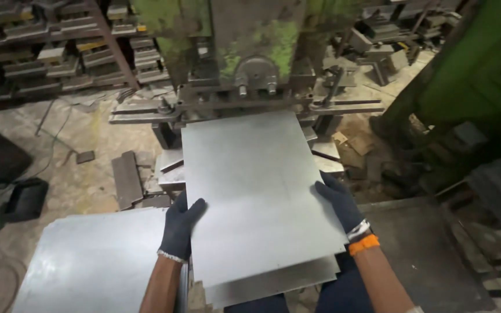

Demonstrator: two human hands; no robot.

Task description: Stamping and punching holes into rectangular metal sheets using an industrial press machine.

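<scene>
A grey metal sheet [250, 185] lies flat in front of me, its far edge reaching under the green press [256, 35]. My left hand [182, 226], in a dark glove, grips the sheet's left edge. On the right edge rests my right hand [338, 203], also gloved, thumb on top. A second sheet [273, 284] shows just below the held one, at its near edge.
A stack of metal sheets [94, 261] lies at the lower left. Metal scraps and blocks [129, 179] litter the floor by the press. Shelves of dies [59, 46] stand at the back left. A dark plate [424, 255] sits at the right.
</scene>
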